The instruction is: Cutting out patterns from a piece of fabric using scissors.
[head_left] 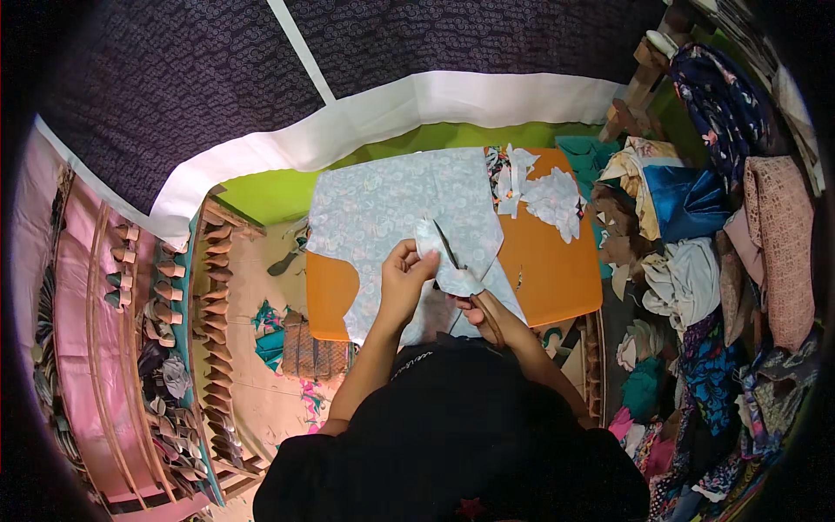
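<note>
A pair of scissors [448, 244] with dark blades is in my right hand [481, 311], its fingers wrapped round the handles and the blades pointing away from me. Pinched in my left hand [406, 280] is a small pale piece of cloth [427, 242], right beside the blades. More of this pale cloth curls over the scissors near the pivot. Below both hands, a large light blue-grey patterned fabric [391, 196] lies flat, with a curved cut edge at its left. It covers much of an orange table [561, 270].
Pale fabric scraps [552, 202] lie at the table's far right. Heaped cloth [683, 283] fills the right side. Racks with rows of shoe lasts [217, 322] stand at the left. A brown patterned bundle [315, 351] and coloured scraps lie on the floor. A dark patterned curtain [452, 39] hangs beyond.
</note>
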Tool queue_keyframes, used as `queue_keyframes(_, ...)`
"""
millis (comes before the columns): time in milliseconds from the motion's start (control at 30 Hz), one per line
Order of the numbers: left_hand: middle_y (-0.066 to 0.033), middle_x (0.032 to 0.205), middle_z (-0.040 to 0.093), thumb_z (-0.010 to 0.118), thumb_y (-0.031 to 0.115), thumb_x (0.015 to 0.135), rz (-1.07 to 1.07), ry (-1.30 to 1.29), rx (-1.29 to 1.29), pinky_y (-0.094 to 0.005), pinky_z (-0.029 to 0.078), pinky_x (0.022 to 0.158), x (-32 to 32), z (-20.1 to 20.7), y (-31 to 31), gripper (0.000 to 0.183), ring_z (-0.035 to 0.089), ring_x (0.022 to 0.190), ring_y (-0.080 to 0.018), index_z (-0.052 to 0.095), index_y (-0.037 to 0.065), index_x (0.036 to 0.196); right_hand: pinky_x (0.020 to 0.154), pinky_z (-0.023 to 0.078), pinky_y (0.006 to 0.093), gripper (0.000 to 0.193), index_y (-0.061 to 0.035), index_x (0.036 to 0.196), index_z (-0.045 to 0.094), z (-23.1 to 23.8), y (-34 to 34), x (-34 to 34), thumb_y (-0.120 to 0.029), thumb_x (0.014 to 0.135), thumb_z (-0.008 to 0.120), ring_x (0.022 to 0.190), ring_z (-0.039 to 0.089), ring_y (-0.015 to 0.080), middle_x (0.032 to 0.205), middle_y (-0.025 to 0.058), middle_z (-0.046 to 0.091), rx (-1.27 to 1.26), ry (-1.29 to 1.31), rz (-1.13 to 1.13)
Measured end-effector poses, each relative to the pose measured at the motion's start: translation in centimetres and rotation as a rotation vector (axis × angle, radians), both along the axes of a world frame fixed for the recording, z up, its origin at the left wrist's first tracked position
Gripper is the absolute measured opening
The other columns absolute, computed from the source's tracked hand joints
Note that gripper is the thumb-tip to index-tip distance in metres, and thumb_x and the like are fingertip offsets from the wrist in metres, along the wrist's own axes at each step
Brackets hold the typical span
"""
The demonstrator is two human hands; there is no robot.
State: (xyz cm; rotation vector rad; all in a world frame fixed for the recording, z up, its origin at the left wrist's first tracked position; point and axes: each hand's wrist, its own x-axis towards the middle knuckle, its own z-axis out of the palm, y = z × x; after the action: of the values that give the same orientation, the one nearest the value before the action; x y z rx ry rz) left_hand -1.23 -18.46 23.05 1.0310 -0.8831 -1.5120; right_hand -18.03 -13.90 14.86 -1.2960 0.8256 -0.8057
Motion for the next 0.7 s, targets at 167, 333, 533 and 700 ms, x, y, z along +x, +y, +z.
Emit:
queue_keyframes(167,-0.0044,0.080,0.059,0.058,0.004,0.075,-0.058,-0.113,-0.066,-0.0211,0.042,0.065,-0.2,-0.1,0.0,0.018,0.053,0.069,-0.0080,0.054,-0.002,0.092,0.051,0.028,0.0156,0.033,-0.0036,0.107,0.044,-0.1,0.2,1.0,-0.013,0.076,0.052,0.057,0.032,0.0004,0.072,-0.0066,0.036,-0.285,-0.028,-0.163)
queue_keyframes(333,-0.0072,0.085,0.059,0.059,0.004,0.075,-0.105,-0.036,-0.024,-0.0226,0.043,0.069,0.1,-0.4,-0.1,0.021,0.054,0.075,-0.0098,0.054,-0.003,0.094,0.075,0.040,0.0306,0.073,0.0018,0.113,0.040,1.1,0.1,0.2,-0.061,0.076,0.035,0.084,0.050,0.0199,0.097,0.0125,0.050,0.165,-0.030,0.084)
queue_keyframes(533,-0.0070,0.086,0.059,0.058,0.006,0.076,-0.143,-0.068,-0.012,-0.0221,0.043,0.069,0.3,-0.3,-0.2,0.023,0.054,0.076,-0.0092,0.054,-0.004,0.096,0.049,0.027,0.0148,0.051,-0.0018,0.105,0.044,1.4,0.3,0.6,-0.041,0.075,0.055,0.052,0.028,0.0000,0.069,-0.0085,0.031,0.256,-0.189,-0.003)
queue_keyframes(700,-0.0066,0.079,0.060,0.058,0.006,0.076,-0.109,-0.143,-0.017,-0.0207,0.043,0.062,0.5,-0.2,-0.1,0.019,0.055,0.068,-0.0084,0.055,-0.004,0.092,0.049,0.027,0.0144,0.077,-0.0001,0.106,0.043,2.9,0.3,0.8,-0.061,0.061,0.057,0.053,0.027,-0.0001,0.070,-0.0082,0.030,0.270,-0.137,0.026)
